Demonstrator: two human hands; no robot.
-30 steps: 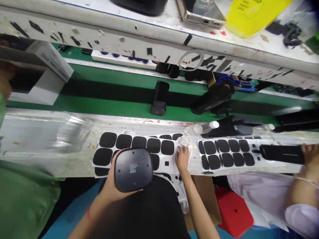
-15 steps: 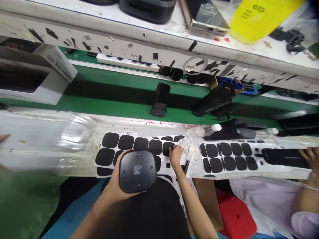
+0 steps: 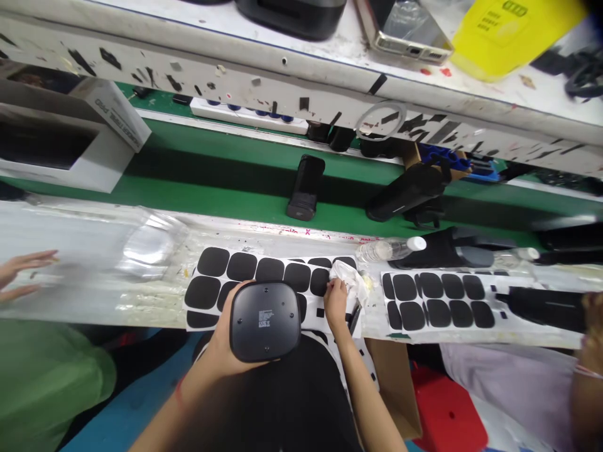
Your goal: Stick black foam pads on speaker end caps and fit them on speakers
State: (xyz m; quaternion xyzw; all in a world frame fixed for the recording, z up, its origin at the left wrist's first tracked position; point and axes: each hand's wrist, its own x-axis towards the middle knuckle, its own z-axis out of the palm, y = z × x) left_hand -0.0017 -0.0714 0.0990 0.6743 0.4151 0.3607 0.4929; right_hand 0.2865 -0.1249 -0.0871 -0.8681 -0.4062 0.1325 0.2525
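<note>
My left hand (image 3: 222, 336) holds a dark grey rounded-square device (image 3: 264, 321) with a small white label on its back, just above my lap. My right hand (image 3: 335, 304) pinches a crumpled white cloth (image 3: 346, 280) at the upper right corner of a white backing sheet of black rounded foam pads (image 3: 268, 271). The device hides part of that sheet. A thin black tool (image 3: 354, 317) lies by my right hand. A second pad sheet (image 3: 438, 300) lies to the right.
A co-worker's blurred hand (image 3: 23, 271) reaches over a clear plastic tray (image 3: 151, 245) at left. Another person's hand (image 3: 591, 323) is at far right by a black bar (image 3: 541, 309). Black devices stand on a green conveyor belt (image 3: 211, 150) beyond a water bottle (image 3: 389, 250).
My right hand has drawn slightly back with the cloth, now bunched at the sheet's corner. A co-worker's hand has come in at left. The view has shifted a little.
</note>
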